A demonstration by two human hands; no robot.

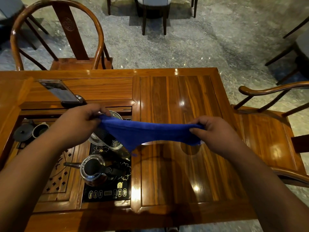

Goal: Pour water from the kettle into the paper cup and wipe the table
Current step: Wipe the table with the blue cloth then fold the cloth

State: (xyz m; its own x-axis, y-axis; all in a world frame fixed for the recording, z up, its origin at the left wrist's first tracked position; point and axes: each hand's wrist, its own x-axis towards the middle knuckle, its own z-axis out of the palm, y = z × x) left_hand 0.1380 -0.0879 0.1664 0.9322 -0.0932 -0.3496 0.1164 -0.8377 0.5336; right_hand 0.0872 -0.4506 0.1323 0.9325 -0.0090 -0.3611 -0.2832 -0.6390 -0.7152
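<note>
Here the left hand (80, 122) pinches one end of a blue cloth (150, 133) between thumb and curled fingers, and the right hand (215, 133) grips the other end the same way, so the cloth hangs stretched between them above the table (175, 104), sagging in the middle with one corner dangling over the seam between the polished right panel and the sunken tea tray on the left. The cloth is off the wood, not touching it. Directly under its left part, a metal kettle base or lid and a dark mesh-patterned object are half covered and hard to identify. Nearer the front edge of the table, on the black induction plate (107, 192) with gold markings, stands the glass kettle (93, 169), upright, handle pointing left, well below the left hand. Just under the right hand, a white sliver and a round reflection on the wood suggest the paper cup, but the cloth and hand hide nearly all of it. Towards the left edge of the tray sit a small dark teapot (23, 132) and a cup (40, 129) beside it. A phone (61, 91) leans on a stand near the far left side. Wooden chairs stand beyond the far edge and at the right end.
</note>
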